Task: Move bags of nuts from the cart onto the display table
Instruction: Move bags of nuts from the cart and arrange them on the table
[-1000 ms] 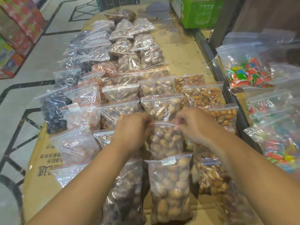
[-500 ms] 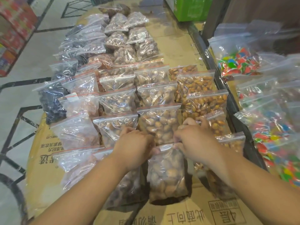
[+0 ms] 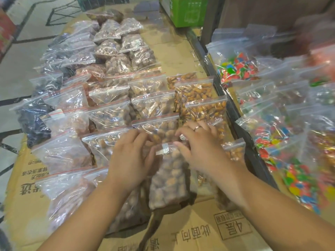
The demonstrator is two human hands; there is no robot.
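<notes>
A clear zip bag of brown nuts [image 3: 168, 185] lies flat on the cardboard-covered display table [image 3: 208, 230], near its front edge. My left hand [image 3: 130, 158] grips the bag's top left corner, fingers curled over the seal. My right hand [image 3: 199, 149], with a ring on one finger, holds the top right corner. A small white label sits on the bag's top between my hands. Rows of several other nut bags [image 3: 155, 104] fill the table beyond it. No cart is in view.
Bags of dark dried fruit [image 3: 34, 118] line the table's left side. A dark metal rail [image 3: 233, 109] borders the table on the right, with bags of colourful candy [image 3: 237, 67] beyond it. A green box [image 3: 186, 11] stands at the back. Tiled floor lies to the left.
Both hands have drawn the nut bag toward the front of the table and laid it lower in its column. The view has tilted down, showing more cardboard at the front.
</notes>
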